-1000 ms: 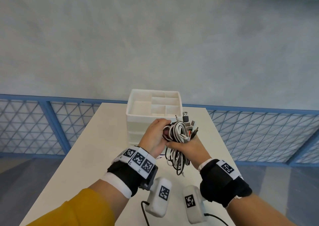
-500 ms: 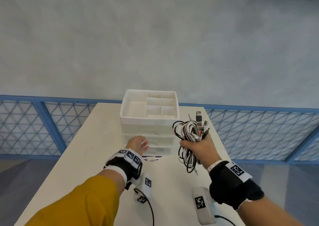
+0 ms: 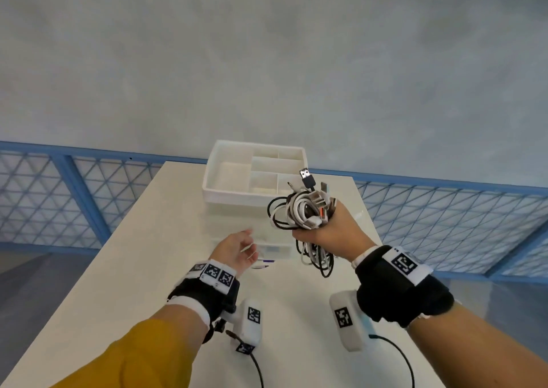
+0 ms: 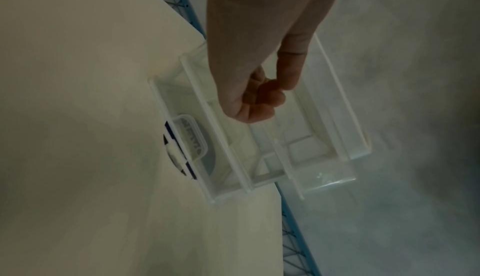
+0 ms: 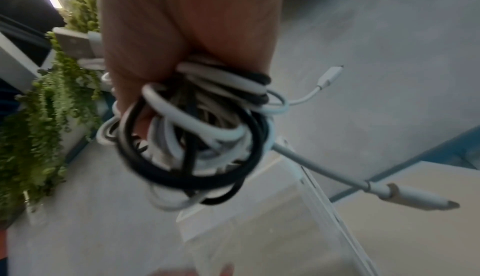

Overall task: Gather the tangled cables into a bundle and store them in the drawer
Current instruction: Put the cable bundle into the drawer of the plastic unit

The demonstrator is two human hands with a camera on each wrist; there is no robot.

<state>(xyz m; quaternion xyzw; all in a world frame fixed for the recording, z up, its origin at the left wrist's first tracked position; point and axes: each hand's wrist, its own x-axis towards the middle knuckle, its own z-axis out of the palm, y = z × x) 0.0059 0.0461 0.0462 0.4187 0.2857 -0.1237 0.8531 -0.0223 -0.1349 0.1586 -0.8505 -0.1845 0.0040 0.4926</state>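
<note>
My right hand (image 3: 326, 230) grips a bundle of black and white cables (image 3: 299, 212), held up at the right front of the white drawer unit (image 3: 231, 192). Plugs stick out of the top and loops hang below the fist. In the right wrist view the cable bundle (image 5: 202, 136) fills the fist of my right hand (image 5: 182, 34). My left hand (image 3: 237, 247) is low at the unit's front. The left wrist view shows my left hand (image 4: 259, 99) with fingers curled against the middle drawer, its handle hidden by them. The bottom drawer's handle (image 4: 192, 134) is free.
The unit stands at the far end of a white table (image 3: 148, 254), its open top tray split into compartments. A blue mesh railing (image 3: 83, 195) runs behind and beside the table. Trailing green plants (image 5: 46, 116) hang off to one side.
My left hand let go of the bundle and dropped to the drawer front. My right hand carried the bundle to the right and slightly up.
</note>
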